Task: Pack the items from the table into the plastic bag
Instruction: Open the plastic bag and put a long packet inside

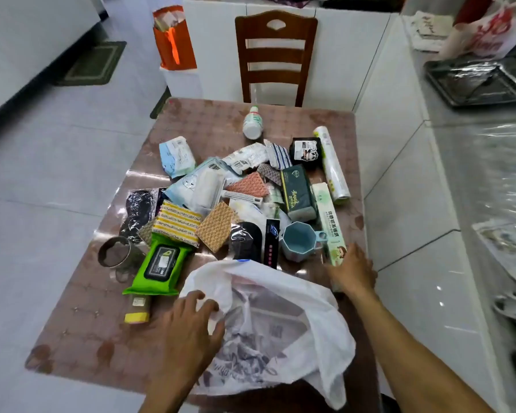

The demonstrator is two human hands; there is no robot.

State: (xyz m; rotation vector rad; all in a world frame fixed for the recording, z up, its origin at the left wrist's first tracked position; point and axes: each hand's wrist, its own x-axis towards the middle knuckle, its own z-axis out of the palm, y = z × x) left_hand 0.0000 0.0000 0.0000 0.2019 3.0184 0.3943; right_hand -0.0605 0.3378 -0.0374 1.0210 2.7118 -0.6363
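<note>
A white plastic bag (280,320) lies open at the near edge of the table (81,332). My left hand (188,323) grips the bag's left rim. My right hand (352,271) grips the near end of a long pale-green box (328,216). Beyond the bag lies a heap of items: a green wet-wipes pack (158,266), a blue cup (298,239), a dark green tissue pack (297,190), a white roll (331,162), a white bottle (253,122), a steel cup (115,252), and a yellow-capped tube (137,310).
A wooden chair (276,55) stands at the table's far side. An orange paper bag (173,40) sits behind it on the left. A white tiled counter wall (399,162) runs close along the table's right edge, with a tray (474,81) on top.
</note>
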